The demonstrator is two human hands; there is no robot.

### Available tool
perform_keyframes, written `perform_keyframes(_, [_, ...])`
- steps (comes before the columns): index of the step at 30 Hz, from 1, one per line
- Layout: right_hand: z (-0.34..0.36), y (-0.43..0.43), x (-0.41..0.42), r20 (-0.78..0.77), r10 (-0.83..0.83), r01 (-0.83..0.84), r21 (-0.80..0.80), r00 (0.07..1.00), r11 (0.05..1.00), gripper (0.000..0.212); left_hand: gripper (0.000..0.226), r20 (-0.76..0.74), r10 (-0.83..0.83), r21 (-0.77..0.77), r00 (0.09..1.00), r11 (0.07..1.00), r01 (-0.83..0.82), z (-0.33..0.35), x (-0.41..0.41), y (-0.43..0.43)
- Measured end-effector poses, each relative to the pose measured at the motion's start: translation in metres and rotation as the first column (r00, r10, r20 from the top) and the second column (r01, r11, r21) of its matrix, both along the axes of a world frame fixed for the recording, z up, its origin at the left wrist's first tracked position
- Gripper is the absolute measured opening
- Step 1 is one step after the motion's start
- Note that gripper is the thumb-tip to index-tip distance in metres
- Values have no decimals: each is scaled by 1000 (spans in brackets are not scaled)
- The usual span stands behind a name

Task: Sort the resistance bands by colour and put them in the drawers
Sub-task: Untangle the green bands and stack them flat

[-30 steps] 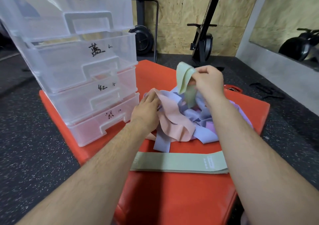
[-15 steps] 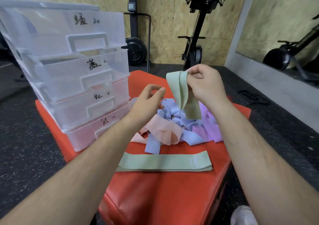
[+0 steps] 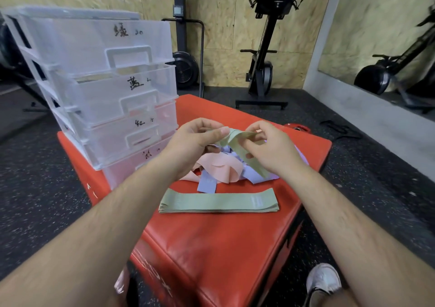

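Both hands hold one pale green band (image 3: 237,143) above a mixed pile of pink, blue and purple bands (image 3: 223,169). My left hand (image 3: 195,142) pinches its left end. My right hand (image 3: 270,146) grips its right part, and the band's tail hangs down beneath that hand. A flat stack of green bands (image 3: 219,200) lies on the red pad (image 3: 211,248) in front of the pile. The clear drawer unit (image 3: 106,90) stands at the pad's left, with its labelled drawers partly pulled out.
Black gym machines (image 3: 266,54) stand by the plywood wall behind the pad. A mirror (image 3: 388,36) lines the right wall. Dark rubber floor surrounds the pad. My white shoe (image 3: 323,278) shows at the lower right, beside the pad's near corner.
My left hand rose off the pile and took hold of the green band's free end. The band, which hung from my right hand, now spans both hands.
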State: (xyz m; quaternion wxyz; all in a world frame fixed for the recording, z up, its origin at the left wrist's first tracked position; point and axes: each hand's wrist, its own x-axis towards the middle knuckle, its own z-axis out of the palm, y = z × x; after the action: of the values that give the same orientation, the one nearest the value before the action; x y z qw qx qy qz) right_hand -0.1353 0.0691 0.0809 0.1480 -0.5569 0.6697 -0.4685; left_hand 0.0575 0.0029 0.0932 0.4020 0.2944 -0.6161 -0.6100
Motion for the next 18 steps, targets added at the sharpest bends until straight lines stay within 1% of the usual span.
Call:
perform_keyframes(2, [-6, -2, 2, -25, -15, 15, 23, 1000, 1000, 26, 38, -2, -73, 0, 997, 997, 73, -1, 1, 1])
perform_keyframes(4, [-10, -6, 2, -66, -30, 32, 37, 997, 999, 29, 48, 42, -55, -22, 998, 998, 56, -4, 2, 2])
perform_keyframes(5, [-13, -8, 2, -93, -35, 39, 40, 995, 998, 28, 46, 95, -2, -51, 995, 999, 6, -7, 1, 1])
perform_keyframes(7, [-16, -13, 2, -129, -43, 49, 41, 991, 998, 23, 33, 179, 126, -124, 976, 987, -105, -15, -1, -1])
perform_keyframes(10, [-19, -19, 1, -192, -25, 38, 63, 981, 997, 27, 40, 217, 265, -210, 940, 953, -220, -23, -4, -8])
perform_keyframes(12, [-21, -24, -1, -215, 17, 4, 97, 976, 995, 27, 38, 235, 344, -271, 909, 921, -279, -21, -5, -12])
perform_keyframes(14, [-24, -30, -2, -247, 66, -32, 140, 967, 990, 22, 38, 240, 363, -277, 900, 914, -295, -20, -6, -16])
perform_keyframes(16, [-27, -36, 2, -242, 93, -56, 155, 966, 986, 10, 37, 238, 356, -294, 903, 913, -283, -19, -8, -19])
perform_keyframes(17, [-29, -38, 5, -229, 108, -77, 138, 967, 987, 16, 36, 236, 351, -303, 906, 913, -274, -20, -9, -21])
perform_keyframes(18, [-30, -41, 8, -204, 139, -116, 119, 969, 986, 26, 34, 236, 343, -310, 909, 913, -264, -21, -11, -22])
